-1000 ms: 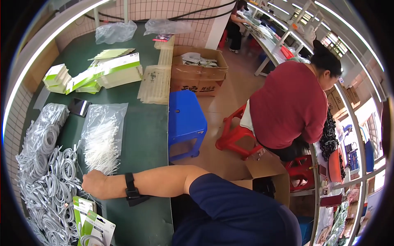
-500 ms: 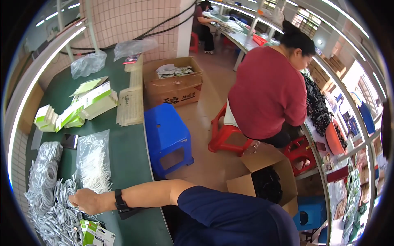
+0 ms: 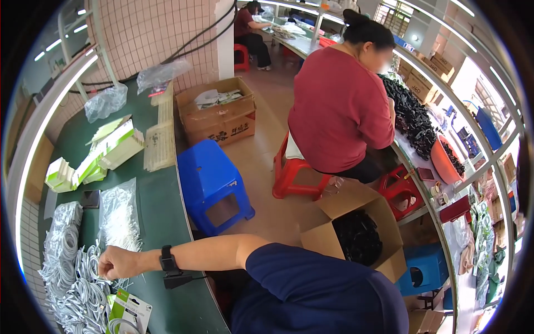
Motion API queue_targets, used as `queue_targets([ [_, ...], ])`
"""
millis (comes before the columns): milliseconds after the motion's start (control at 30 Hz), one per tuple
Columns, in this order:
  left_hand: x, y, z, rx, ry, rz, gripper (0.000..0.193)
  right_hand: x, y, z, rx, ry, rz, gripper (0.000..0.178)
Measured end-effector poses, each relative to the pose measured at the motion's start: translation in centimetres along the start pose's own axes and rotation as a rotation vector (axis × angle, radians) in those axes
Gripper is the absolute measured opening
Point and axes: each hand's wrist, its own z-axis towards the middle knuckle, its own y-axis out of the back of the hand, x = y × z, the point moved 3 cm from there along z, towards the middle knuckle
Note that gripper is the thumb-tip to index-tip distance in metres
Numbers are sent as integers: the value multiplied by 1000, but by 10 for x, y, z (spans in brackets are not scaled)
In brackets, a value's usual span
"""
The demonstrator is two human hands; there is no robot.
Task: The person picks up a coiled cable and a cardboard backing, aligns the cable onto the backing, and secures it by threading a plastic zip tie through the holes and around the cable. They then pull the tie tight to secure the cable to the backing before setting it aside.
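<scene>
My right hand (image 3: 118, 263) works at the edge of the cables (image 3: 83, 298), grip curled.
I judge the step in hand to be handling at this heap: the grey cables lie on the left of the worktop (image 3: 158, 217), right beside my fingers, with white ties (image 3: 123, 225) just beyond, on or in a clear bag (image 3: 119, 195), and a carded pack (image 3: 139, 309) near the lower edge. The fingers bend inward, but their tips are hidden, so I cannot tell what the grip has hold of, if anything; my left hand is out of view. The next move calls, I think, for light fingers among those tangled coils.
</scene>
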Motion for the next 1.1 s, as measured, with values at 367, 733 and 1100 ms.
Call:
queue_targets([
  [367, 6, 13, 5, 67, 50, 128, 62, 40, -3, -16, -95, 256, -265, 9],
  [733, -8, 24, 6, 130, 146, 395, 83, 21, 3, -22, -128, -231, 214, 12],
  [1100, -64, 32, -29, -338, 331, -814, 25, 31, -24, 32, 141, -190, 123, 11],
])
